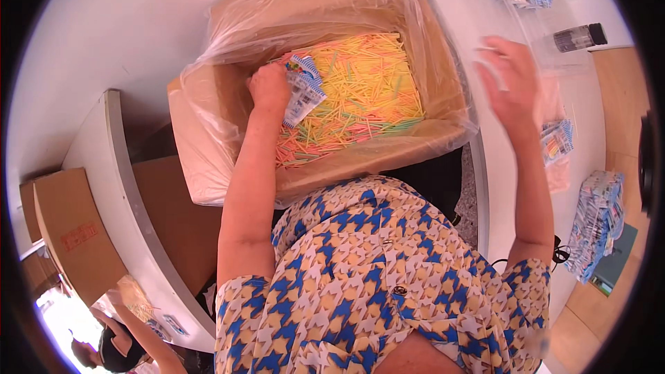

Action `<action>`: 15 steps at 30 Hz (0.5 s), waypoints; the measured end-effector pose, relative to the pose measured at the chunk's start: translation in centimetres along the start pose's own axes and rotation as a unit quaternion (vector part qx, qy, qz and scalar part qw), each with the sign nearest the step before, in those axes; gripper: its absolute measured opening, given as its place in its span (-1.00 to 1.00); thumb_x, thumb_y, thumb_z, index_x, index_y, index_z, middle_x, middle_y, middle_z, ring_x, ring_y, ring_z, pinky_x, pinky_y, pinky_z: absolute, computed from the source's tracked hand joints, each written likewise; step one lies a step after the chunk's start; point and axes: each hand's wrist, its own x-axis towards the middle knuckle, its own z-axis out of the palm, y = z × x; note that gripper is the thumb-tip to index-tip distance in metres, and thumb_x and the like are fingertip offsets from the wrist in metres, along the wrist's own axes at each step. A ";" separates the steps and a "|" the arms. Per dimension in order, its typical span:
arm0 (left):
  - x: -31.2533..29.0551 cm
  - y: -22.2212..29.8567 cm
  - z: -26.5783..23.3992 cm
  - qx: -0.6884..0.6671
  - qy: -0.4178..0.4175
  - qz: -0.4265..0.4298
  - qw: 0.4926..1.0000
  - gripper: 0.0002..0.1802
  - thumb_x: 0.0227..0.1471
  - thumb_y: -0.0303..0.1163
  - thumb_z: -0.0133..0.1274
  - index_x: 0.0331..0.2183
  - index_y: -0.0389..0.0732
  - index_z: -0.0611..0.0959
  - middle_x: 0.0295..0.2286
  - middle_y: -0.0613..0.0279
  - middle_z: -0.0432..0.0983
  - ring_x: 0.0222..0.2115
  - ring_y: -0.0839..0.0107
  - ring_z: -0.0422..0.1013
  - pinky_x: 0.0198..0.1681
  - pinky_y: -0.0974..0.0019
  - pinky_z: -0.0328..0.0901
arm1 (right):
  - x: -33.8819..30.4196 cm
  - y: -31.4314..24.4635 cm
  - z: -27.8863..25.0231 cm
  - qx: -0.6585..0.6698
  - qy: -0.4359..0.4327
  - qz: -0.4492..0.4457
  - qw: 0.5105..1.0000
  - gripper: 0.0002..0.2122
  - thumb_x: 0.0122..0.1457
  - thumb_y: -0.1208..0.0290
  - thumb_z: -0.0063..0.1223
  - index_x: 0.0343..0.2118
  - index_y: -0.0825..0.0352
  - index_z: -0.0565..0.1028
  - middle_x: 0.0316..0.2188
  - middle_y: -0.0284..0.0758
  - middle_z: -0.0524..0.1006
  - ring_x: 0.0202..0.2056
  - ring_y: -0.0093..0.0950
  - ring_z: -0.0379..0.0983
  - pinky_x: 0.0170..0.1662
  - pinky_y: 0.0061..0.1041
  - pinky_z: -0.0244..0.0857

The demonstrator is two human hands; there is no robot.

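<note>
My left hand [270, 88] is closed on the edge of a small blue-and-white striped packet [305, 90], reaching inside a large cardboard box [228, 97]. The box is lined with clear plastic [443, 121] and holds a thick layer of thin yellow, pink and green sticks [367, 76]; the packet is just over them. Out to the right of the box, above the white tabletop, my right hand [510, 83] is raised with nothing in it. Its fingers are spread and a little blurred by motion.
On the right, one packet [556, 143] lies on a pink sheet [552, 93]. Several packets fill a clear bin [509, 17], and a pile [597, 218] lies nearer me. A black-capped jar [580, 37] lies beside the bin. At lower left are another person [121, 343] and cardboard boxes [76, 232].
</note>
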 end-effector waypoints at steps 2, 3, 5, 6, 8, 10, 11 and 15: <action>-0.7 1.4 -2.4 -0.014 0.028 0.026 0.999 -0.84 -0.11 -0.39 0.07 -0.39 -0.13 0.65 -0.38 0.03 0.55 -0.30 0.10 0.47 -0.24 0.07 0.32 | 0.9 -1.7 4.0 0.086 -0.016 -0.041 0.995 -0.75 -0.14 0.61 0.19 -0.31 0.34 0.50 -0.25 -0.26 0.48 -0.26 -0.32 0.41 -0.21 -0.44 0.33; -0.7 1.5 -2.6 -0.018 0.024 0.025 0.999 -0.84 -0.11 -0.39 0.07 -0.39 -0.13 0.65 -0.38 0.03 0.55 -0.30 0.10 0.47 -0.24 0.07 0.32 | 1.8 -2.8 6.0 0.117 -0.020 -0.045 0.992 -0.78 -0.11 0.57 0.19 -0.32 0.35 0.50 -0.25 -0.26 0.48 -0.27 -0.33 0.41 -0.21 -0.43 0.32; -1.2 1.7 -2.5 -0.323 0.075 0.159 0.930 -0.82 -0.07 -0.40 0.07 -0.33 -0.17 0.64 -0.40 0.12 0.56 -0.38 0.27 0.48 -0.29 0.22 0.32 | 2.8 -5.2 9.9 0.160 -0.022 -0.006 0.987 -0.84 -0.04 0.48 0.15 -0.36 0.35 0.51 -0.31 -0.28 0.49 -0.33 -0.34 0.41 -0.23 -0.45 0.32; -1.5 2.6 -3.0 -0.330 0.068 0.158 0.928 -0.82 -0.07 -0.40 0.07 -0.33 -0.17 0.64 -0.40 0.12 0.56 -0.38 0.27 0.48 -0.29 0.22 0.32 | 3.3 -5.9 11.5 0.172 -0.019 0.035 0.984 -0.86 0.00 0.43 0.12 -0.38 0.36 0.51 -0.36 -0.29 0.50 -0.38 -0.35 0.41 -0.26 -0.47 0.32; -2.0 4.8 -4.8 -0.528 -0.121 0.166 0.824 -0.83 -0.01 -0.44 0.05 -0.31 -0.21 0.62 -0.43 0.30 0.56 -0.45 0.55 0.42 -0.37 0.41 0.31 | 4.5 -5.4 13.1 0.219 -0.164 0.079 0.959 -0.87 0.02 0.42 0.09 -0.40 0.36 0.51 -0.44 -0.29 0.50 -0.44 -0.35 0.40 -0.31 -0.48 0.32; -2.1 5.8 -4.8 -0.590 -0.123 0.154 0.783 -0.85 0.02 -0.47 0.02 -0.31 -0.25 0.61 -0.45 0.37 0.54 -0.46 0.64 0.38 -0.40 0.48 0.29 | 5.1 -4.4 13.8 0.257 -0.307 0.117 0.909 -0.87 0.04 0.41 0.06 -0.41 0.37 0.51 -0.53 -0.29 0.49 -0.51 -0.34 0.38 -0.35 -0.49 0.31; -2.2 6.1 -4.9 -0.642 -0.123 0.145 0.743 -0.86 0.04 -0.49 -0.01 -0.31 -0.28 0.60 -0.47 0.43 0.53 -0.47 0.73 0.35 -0.42 0.54 0.27 | 5.2 -3.9 13.9 0.370 -0.295 0.213 0.855 -0.88 0.02 0.44 0.05 -0.42 0.37 0.51 -0.59 -0.27 0.46 -0.55 -0.34 0.35 -0.39 -0.48 0.29; -1.8 6.8 -6.1 -0.681 -0.093 0.072 0.723 -0.85 0.05 -0.50 -0.01 -0.32 -0.32 0.60 -0.50 0.43 0.53 -0.51 0.73 0.35 -0.46 0.53 0.28 | 2.1 0.4 14.7 0.190 -0.520 0.090 0.828 -0.92 -0.02 0.48 0.02 -0.49 0.36 0.51 -0.54 -0.20 0.51 -0.50 -0.22 0.44 -0.39 -0.37 0.32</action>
